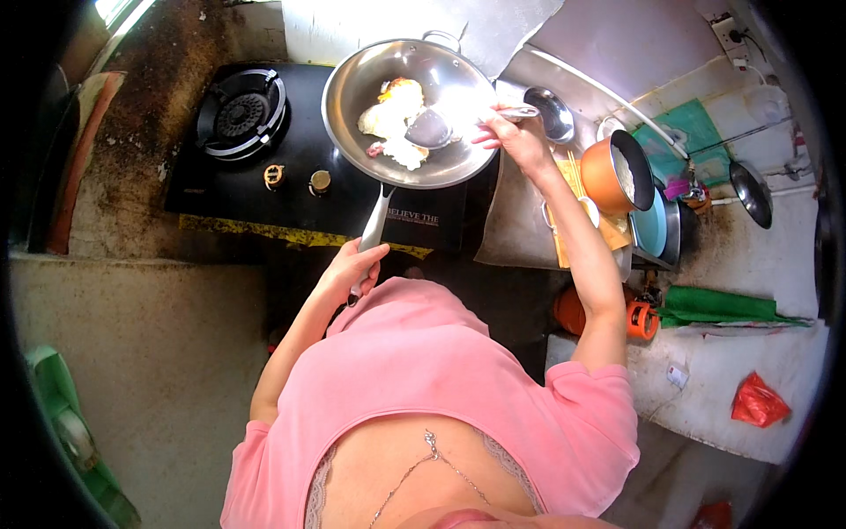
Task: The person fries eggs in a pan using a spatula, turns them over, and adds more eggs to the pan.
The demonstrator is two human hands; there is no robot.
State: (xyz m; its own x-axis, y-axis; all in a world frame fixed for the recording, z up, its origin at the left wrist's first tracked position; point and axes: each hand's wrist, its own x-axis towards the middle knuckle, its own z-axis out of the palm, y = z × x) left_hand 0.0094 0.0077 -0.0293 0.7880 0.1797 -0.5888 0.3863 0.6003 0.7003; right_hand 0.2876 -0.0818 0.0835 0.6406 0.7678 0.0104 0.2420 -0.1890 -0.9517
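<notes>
A stainless steel frying pan point(344, 99) sits over the right side of the black gas hob point(231, 192). Its long handle points toward me, and my left hand point(357, 268) is closed around it. Above the pan's right rim, my right hand point(505, 132) holds the metal handle of a ladle or spatula point(429, 129), whose rounded head is down in the pan. Fried egg point(390, 119) in several joined white and yellow patches lies beside that head, with a small pinkish piece point(375, 149) at the lower left. Glare hides part of the pan's right side.
An open burner point(242, 114) is at the hob's left. On the right counter stand an orange pot point(598, 175) with white contents, chopsticks point(574, 173), a metal bowl point(552, 116) and a light-blue round item point(650, 221). Below are an orange gas cylinder point(641, 320) and a green cloth point(720, 307).
</notes>
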